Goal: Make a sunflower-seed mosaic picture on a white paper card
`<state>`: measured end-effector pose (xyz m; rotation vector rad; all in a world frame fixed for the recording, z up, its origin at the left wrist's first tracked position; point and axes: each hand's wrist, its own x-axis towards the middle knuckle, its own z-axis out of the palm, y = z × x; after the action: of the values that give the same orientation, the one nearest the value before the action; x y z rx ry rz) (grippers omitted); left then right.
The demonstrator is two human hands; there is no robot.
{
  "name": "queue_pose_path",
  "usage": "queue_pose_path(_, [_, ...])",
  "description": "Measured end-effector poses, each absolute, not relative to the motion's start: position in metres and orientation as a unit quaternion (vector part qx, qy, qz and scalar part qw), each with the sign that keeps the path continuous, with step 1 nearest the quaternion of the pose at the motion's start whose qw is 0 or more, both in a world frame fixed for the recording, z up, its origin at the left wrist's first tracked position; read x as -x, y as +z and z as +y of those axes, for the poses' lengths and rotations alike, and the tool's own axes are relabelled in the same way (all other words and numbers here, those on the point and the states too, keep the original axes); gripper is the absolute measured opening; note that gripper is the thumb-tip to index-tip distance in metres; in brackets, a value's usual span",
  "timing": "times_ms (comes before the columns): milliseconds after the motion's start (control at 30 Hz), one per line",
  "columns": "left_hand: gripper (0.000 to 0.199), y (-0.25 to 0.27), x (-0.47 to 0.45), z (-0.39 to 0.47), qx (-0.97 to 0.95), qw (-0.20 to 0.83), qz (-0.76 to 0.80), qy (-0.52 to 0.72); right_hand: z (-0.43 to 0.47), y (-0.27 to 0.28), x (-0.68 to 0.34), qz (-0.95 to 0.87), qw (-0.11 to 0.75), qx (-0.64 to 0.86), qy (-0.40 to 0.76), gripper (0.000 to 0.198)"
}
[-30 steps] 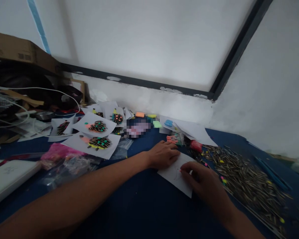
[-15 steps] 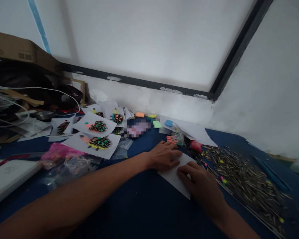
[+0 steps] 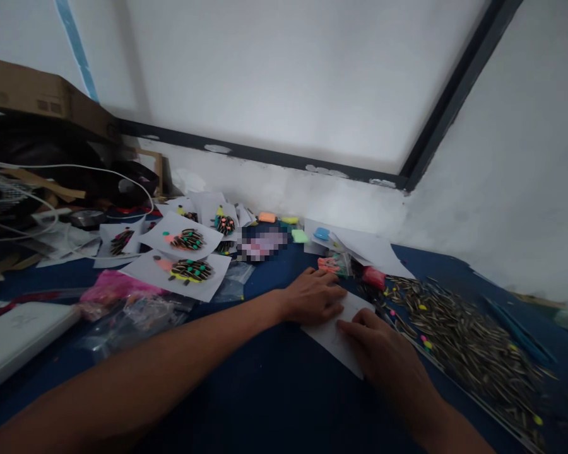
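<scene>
Left hand [image 3: 315, 297] lies flat, ungripping, on white rectangular paper sheet's [image 3: 330, 343] far end, right hand's [image 3: 390, 356] bunched fingertips touch it, grasp unclear, sheet on dark-blue tabletop [image 3: 265, 391] left of striped seed heap [image 3: 473, 343].

You've got two hands, one left hand [image 3: 315, 297] and one right hand [image 3: 385, 350], at one white sheet [image 3: 330, 339]! From that sheet: one seed heap [image 3: 473, 343] at three o'clock, seeds beyond counting; one red packet [image 3: 373, 277] at one; one blue block [image 3: 321, 233] at twelve; one orange block [image 3: 267, 217], one yellow block [image 3: 289, 221], one pale green block [image 3: 300, 236], eleven; at least five decorated sheets [image 3: 189, 271] at ten!
</scene>
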<state>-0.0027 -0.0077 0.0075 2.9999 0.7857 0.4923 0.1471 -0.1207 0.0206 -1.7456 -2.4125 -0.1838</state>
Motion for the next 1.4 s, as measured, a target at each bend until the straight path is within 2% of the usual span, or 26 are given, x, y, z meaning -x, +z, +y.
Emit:
queue_pose_path(200, [0.035,0.007,0.003,-0.008,-0.955,-0.006,0.249,0.159,-0.123,0.024,-0.144,-0.810,0.090,0.579,-0.026,0.034])
queue_pose_path(467, [0.032,0.009,0.003,-0.009,-0.956,-0.008,0.250,0.154,-0.129,0.024,-0.137,-0.811,0.046,0.581,-0.046,0.026])
queue_pose_path(633, [0.033,0.008,0.003,-0.009,-0.956,-0.010,0.250,0.156,-0.128,0.031,-0.142,-0.814,0.109,0.570,0.019,0.032])
queue_pose_path(767, [0.033,0.007,0.003,-0.008,-0.956,-0.011,0.243,0.162,-0.125,0.034,-0.151,-0.798,0.142,0.586,0.003,0.034])
queue_pose_path(1133, [0.035,0.008,0.003,-0.008,-0.958,-0.021,0.243,0.152,-0.130,0.030,-0.146,-0.795,0.004,0.603,-0.067,0.035])
queue_pose_path(1400, [0.036,0.007,0.003,-0.009,-0.958,-0.022,0.242,0.152,-0.131,0.025,-0.142,-0.813,-0.011,0.579,-0.063,0.034])
